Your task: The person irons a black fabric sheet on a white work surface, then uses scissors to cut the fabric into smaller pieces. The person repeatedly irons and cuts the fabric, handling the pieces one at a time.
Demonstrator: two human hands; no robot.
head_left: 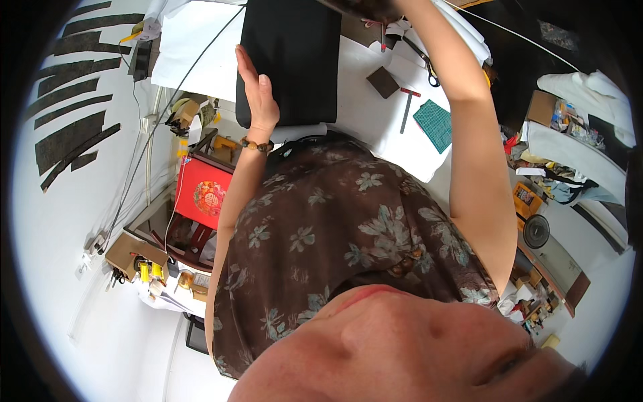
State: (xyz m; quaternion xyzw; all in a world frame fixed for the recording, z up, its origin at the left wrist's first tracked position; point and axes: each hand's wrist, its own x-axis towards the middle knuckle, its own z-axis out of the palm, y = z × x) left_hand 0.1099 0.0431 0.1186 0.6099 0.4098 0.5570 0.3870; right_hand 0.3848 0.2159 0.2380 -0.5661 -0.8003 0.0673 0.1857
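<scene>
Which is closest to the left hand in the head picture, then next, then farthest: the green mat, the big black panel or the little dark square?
From the left hand:
1. Big black panel: just beside the hand.
2. Little dark square: to the right of the panel.
3. Green mat: farthest right of the three.

On the red box (201, 194), left of the black panel (289, 67) and nearer the person, a round colourful emblem frames a character-like sign. The green cutting mat (434, 125), right of the black panel, bears fine grid lines; any figures there are too small to read. On the orange package (527, 196), farther right of the panel, a dark label's print is illegible.
</scene>
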